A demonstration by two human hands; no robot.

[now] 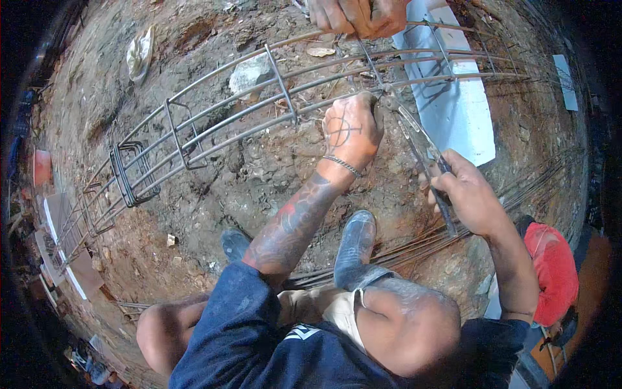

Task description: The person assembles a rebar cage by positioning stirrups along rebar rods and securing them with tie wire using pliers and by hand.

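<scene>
A long cage of steel reinforcing bars (pixel 233 108) with square stirrups (pixel 281 83) stretches across the ground before me. My left hand (pixel 352 127) is closed at its near bar, beside a stirrup; the fingertips are hidden behind the fist. With my right hand (pixel 464 189) I hold a pair of long-handled pincers (pixel 413 124), whose jaws meet the joint of that stirrup and the near bar. Several stirrups (pixel 133 172) are bunched together towards the cage's left end. Another person's hands (pixel 357 17) are at the far bar, opposite mine.
A white panel (pixel 459 116) lies beneath the cage on the right. Loose rods (pixel 413 250) run along the ground by my boots (pixel 357 243). A pale stone (pixel 250 75) and a crumpled plastic bag (pixel 140 53) are beyond the cage. Someone in red (pixel 551 272) is at the right.
</scene>
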